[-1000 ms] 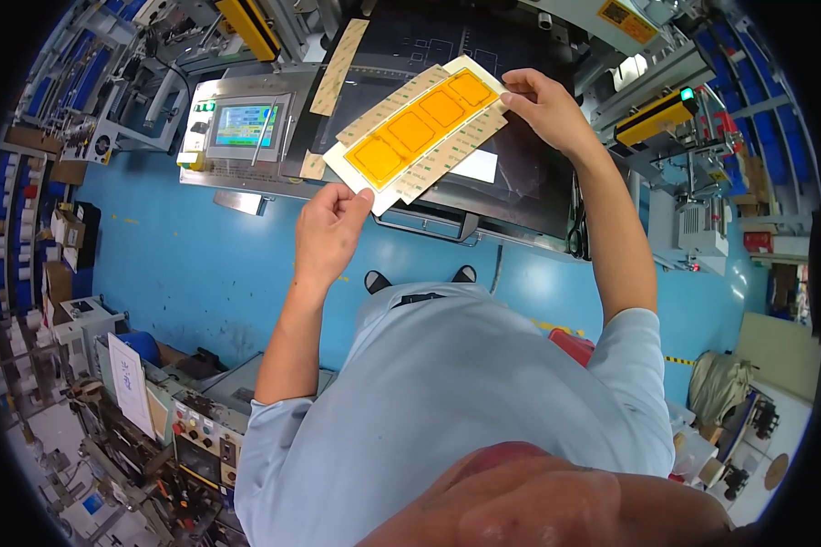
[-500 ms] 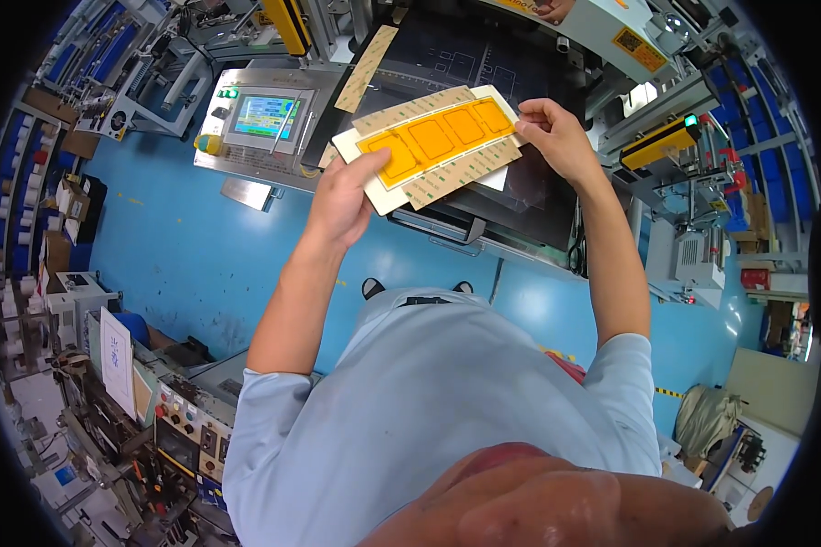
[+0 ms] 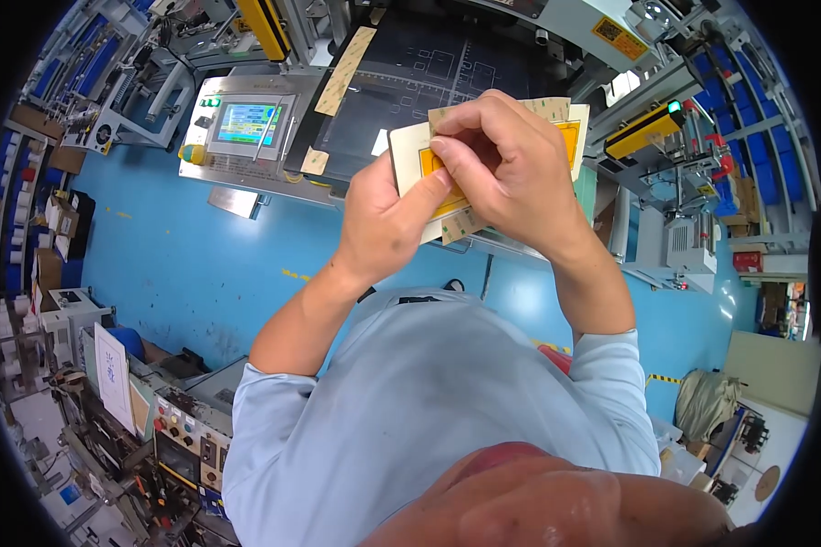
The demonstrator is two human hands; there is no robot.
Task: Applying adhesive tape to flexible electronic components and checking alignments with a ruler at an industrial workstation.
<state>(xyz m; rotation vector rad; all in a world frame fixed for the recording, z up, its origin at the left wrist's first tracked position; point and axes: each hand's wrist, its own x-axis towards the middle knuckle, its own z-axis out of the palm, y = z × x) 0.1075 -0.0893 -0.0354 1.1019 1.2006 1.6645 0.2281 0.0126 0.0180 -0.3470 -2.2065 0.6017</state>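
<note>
Between my hands, tilted above the machine bed, is a cream board (image 3: 409, 153) bearing an amber film panel (image 3: 570, 139). Tan backing strips with small green print (image 3: 553, 108) stick out past its long edges. My left hand (image 3: 374, 223) is closed on the board's left end, its thumb on top of the amber film. Over the film's left part my right hand (image 3: 524, 173) makes a pinch with thumb and index finger, close to my left thumb. Whatever lies between those fingertips is too small or hidden to name. My right hand covers most of the film's middle.
A black machine bed (image 3: 410, 64) with white outlines lies beyond the board, a tan strip (image 3: 345, 71) along its left side. Left of it stands a control panel with a lit screen (image 3: 246, 123). Yellow-and-black uprights (image 3: 263, 27) flank the bed. Blue floor (image 3: 174, 246) surrounds my feet.
My right hand has left the board's right end and come across to its left part, beside my left thumb. The board and my left hand have shifted to the right.
</note>
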